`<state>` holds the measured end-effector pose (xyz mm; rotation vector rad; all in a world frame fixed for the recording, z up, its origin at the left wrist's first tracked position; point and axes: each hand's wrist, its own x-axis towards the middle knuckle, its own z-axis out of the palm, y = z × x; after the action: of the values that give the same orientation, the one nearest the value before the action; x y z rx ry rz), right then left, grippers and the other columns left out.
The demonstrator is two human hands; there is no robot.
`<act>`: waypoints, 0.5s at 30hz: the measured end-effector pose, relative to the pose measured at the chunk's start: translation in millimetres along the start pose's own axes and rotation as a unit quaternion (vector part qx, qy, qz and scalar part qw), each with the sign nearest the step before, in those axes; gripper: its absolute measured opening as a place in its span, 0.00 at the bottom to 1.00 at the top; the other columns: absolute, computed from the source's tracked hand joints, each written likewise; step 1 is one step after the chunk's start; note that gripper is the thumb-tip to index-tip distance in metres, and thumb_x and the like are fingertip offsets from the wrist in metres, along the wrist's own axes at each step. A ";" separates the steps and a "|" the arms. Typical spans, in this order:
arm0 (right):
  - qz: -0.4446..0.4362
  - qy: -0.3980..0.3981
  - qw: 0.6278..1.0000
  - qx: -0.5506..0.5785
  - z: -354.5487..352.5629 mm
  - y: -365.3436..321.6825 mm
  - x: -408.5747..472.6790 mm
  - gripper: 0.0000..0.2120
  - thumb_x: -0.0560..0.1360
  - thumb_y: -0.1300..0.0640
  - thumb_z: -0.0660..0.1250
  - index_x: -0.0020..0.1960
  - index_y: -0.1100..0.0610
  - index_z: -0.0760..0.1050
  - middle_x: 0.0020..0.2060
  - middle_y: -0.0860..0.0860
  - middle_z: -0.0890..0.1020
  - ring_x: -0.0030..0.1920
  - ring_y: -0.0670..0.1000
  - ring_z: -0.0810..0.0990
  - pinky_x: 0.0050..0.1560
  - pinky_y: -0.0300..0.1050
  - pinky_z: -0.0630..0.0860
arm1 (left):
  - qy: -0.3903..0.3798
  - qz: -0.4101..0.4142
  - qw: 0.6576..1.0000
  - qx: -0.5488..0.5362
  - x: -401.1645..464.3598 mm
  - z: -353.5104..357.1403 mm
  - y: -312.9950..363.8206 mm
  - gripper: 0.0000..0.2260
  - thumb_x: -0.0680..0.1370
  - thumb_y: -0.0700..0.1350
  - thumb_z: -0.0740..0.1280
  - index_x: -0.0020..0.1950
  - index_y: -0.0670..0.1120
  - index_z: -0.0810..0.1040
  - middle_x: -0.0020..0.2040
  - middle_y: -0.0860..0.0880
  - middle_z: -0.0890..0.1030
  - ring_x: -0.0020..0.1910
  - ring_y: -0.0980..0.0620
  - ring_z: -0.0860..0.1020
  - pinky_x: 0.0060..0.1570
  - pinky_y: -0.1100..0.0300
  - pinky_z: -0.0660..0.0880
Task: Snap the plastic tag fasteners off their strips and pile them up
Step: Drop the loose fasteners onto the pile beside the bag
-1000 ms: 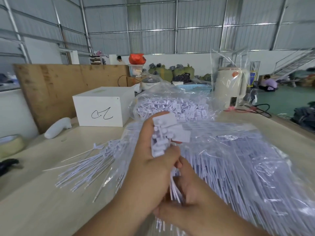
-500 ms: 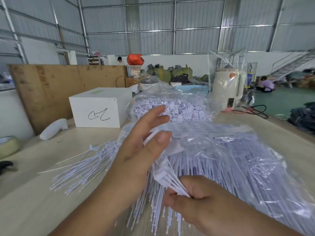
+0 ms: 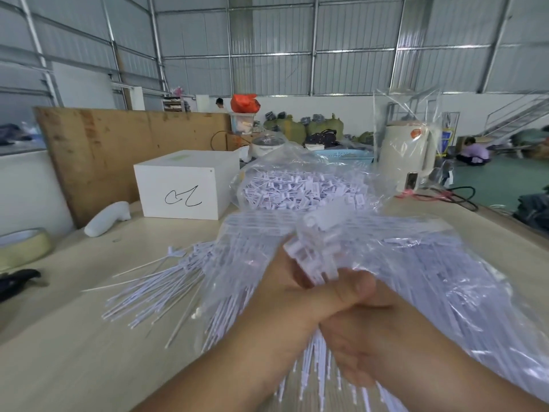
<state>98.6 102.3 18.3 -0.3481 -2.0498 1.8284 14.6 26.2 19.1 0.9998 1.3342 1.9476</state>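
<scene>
1. Right hand [image 3: 365, 349] clamps the thin tails below the left hand [image 3: 300, 295].
2. Left fingers close on the fastener bundle [image 3: 315, 254]; light, brittle heads, so grip by the heads.
3. Beyond the fingertips lies the bagged pile [image 3: 300, 188].

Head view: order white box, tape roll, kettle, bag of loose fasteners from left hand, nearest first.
From the left hand:
1. Bag of loose fasteners, just beyond it, centre.
2. White box, back left.
3. Kettle, back right, and tape roll, far left edge: too close to call.
</scene>
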 end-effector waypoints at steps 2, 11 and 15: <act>0.011 0.000 1.000 -0.016 5.1 -0.2 -3.5 0.24 0.76 0.68 0.61 0.39 0.40 0.82 0.20 0.47 0.75 0.24 0.47 0.73 0.22 0.37 0.66 | 0.015 0.020 0.999 0.034 -4.2 5.5 0.7 0.13 0.63 0.45 0.76 0.47 0.49 0.83 0.41 0.44 0.86 0.39 0.50 0.85 0.34 0.63 0.78; 0.063 -0.099 0.989 -0.086 -5.3 -2.6 -11.7 0.06 0.77 0.54 0.68 0.42 0.52 0.80 0.30 0.50 0.80 0.28 0.48 0.76 0.33 0.42 0.74 | 0.229 0.047 0.972 -0.003 36.0 -89.5 60.9 0.15 0.78 0.35 0.58 0.35 0.50 0.65 0.22 0.55 0.62 0.18 0.59 0.58 0.17 0.70 0.56; 0.015 -0.050 0.985 -0.165 -7.9 -1.9 -10.8 0.05 0.76 0.55 0.69 0.41 0.49 0.79 0.29 0.49 0.79 0.29 0.46 0.75 0.35 0.40 0.74 | 0.331 0.085 0.916 0.209 46.4 -130.5 72.1 0.03 0.72 0.40 0.65 0.42 0.48 0.74 0.25 0.51 0.69 0.17 0.56 0.61 0.21 0.68 0.60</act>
<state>111.8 104.7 19.7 -0.3812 -2.4343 1.5463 -122.4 -28.8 69.8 0.6586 2.1709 2.2983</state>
